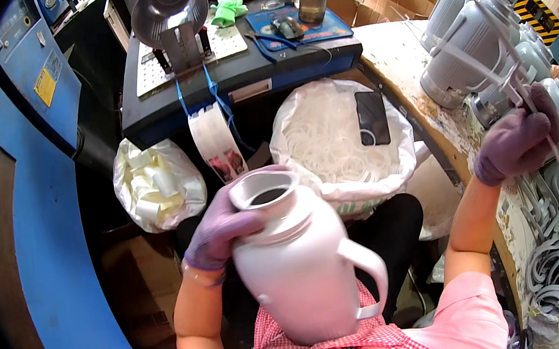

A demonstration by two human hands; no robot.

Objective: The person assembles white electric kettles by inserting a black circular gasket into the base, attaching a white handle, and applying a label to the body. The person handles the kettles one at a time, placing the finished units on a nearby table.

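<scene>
A pale grey plastic jug body with a side handle stands tilted against my checked apron, its open neck facing up. My left hand is closed around the jug just below its rim. Over the right-hand bench, my right hand grips a thin grey plastic handle strip, whose narrow arms stick out past the fingers. Both hands wear purple gloves. Beside the right hand stand several finished-looking grey jugs with handles.
A white sack of translucent rings, with a black phone on it, sits ahead. Left of it are a bag of white cylinders and a label roll. Grey curved handles pile up at right. A blue cabinet borders the left.
</scene>
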